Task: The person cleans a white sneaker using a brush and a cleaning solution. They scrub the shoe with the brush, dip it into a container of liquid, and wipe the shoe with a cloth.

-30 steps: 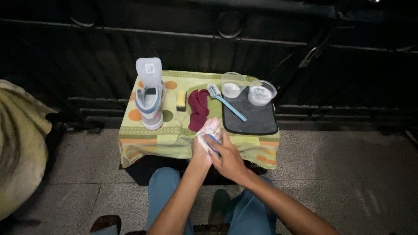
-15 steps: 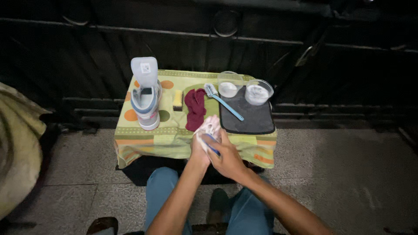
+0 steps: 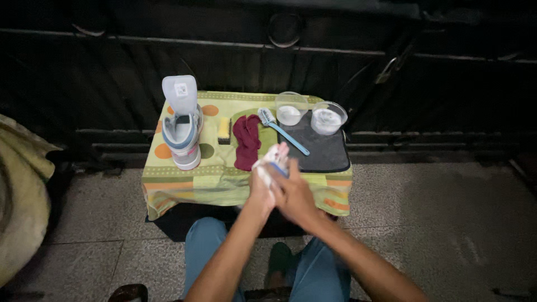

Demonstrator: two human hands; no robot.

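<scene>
both hands meet just below the middle of the frame, over the near edge of the worktop [image 3: 184, 182], which is covered by a green cloth with orange dots. the left hand [image 3: 262, 187] and the right hand [image 3: 293, 196] are closed together around a white and blue shoe [image 3: 272, 162], the fingers curled about it so that only its pale upper end shows above them; how the grip is shared between the two hands cannot be told, since they overlap

on the worktop, toward the left of the frame, a second shoe [image 3: 183, 131] stands upright with its tongue raised, white with grey and blue panels. just right of it lies a small yellow and dark sponge [image 3: 224, 130], and next to that a dark red cloth [image 3: 246, 141] lies crumpled lengthwise. a light blue brush [image 3: 279, 130] rests at a slant, its bristled head near the red cloth and its handle reaching onto a dark grey mat [image 3: 327, 154] on the right part of the worktop. at the far edge of the mat stand two clear bowls [image 3: 309, 112] side by side, each holding something whitish

at the bottom of the frame the person's knees in blue trousers [image 3: 210, 246] show above a grey tiled floor [image 3: 447, 223]
</scene>
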